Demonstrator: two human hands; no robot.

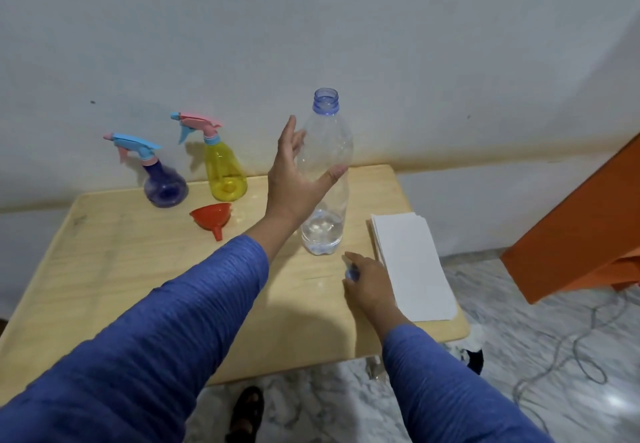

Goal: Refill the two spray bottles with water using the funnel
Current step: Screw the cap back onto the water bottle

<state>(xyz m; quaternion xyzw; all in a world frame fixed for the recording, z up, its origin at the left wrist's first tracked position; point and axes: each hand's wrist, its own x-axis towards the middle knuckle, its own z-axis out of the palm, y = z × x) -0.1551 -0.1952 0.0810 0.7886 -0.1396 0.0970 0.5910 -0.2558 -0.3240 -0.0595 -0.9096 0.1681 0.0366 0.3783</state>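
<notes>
A clear water bottle (327, 151) stands uncapped on the wooden table (121, 269), with a little water at its bottom. My left hand (294, 179) is spread open against its left side, fingers apart and not closed around it. My right hand (367, 278) rests on the table in front of the bottle, fingers closed on the blue bottle cap (351, 274). At the back left stand a purple spray bottle (162, 179) and a yellow spray bottle (225, 168), both with their trigger heads on. An orange funnel (212, 219) lies on its side in front of them.
A stack of white paper (412, 266) lies along the table's right edge. The wall runs just behind the table. An orange panel (581, 234) leans at the right, and a cable (571, 349) trails on the marble floor. A sandalled foot (246, 415) shows below the table.
</notes>
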